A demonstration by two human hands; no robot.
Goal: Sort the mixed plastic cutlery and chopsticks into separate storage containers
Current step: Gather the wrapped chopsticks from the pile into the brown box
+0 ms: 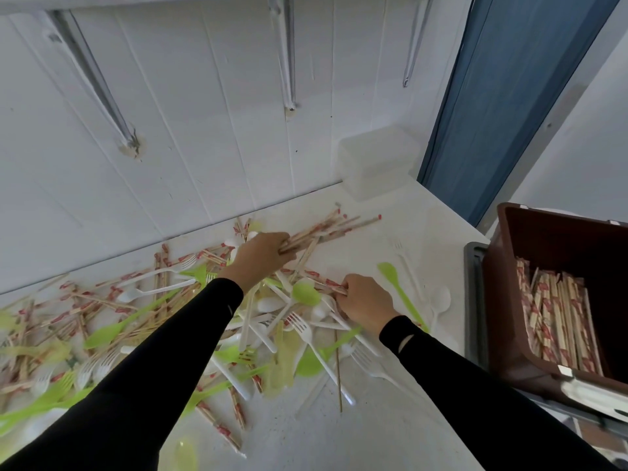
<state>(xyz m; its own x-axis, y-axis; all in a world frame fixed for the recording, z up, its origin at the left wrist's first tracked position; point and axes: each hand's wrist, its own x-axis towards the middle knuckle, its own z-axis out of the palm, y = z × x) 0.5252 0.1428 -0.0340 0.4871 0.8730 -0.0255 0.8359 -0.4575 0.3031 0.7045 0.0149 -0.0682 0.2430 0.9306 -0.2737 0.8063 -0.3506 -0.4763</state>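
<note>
A person in black sleeves works over a white tabletop (373,433) strewn with mixed cutlery. The left hand (260,256), at the centre of the frame, has its fingers (283,248) clamped on a bundle of chopsticks (326,229), which fans out towards the upper right with its red-tipped ends resting near the wall. Just below and to the right, the right hand (365,302) lies knuckles up on the heap, its fingers curled round the ends of a few paper-wrapped chopsticks (324,283).

The unsorted pile (142,321) spreads from the centre to the left edge: more wrapped chopsticks, white forks and spoons and lime-green pieces, all crossed over one another. A green spoon (396,278), a white spoon (440,300) and a white fork (404,256) lie apart from the heap, to the right of the right hand.

At the right edge stands a brown bin (506,283), already holding sorted chopsticks (557,321) laid lengthwise. Clear plastic containers (377,158), stacked, sit in the far corner of the tabletop against the white panelled wall (204,130), beside a blue panel (503,96).
</note>
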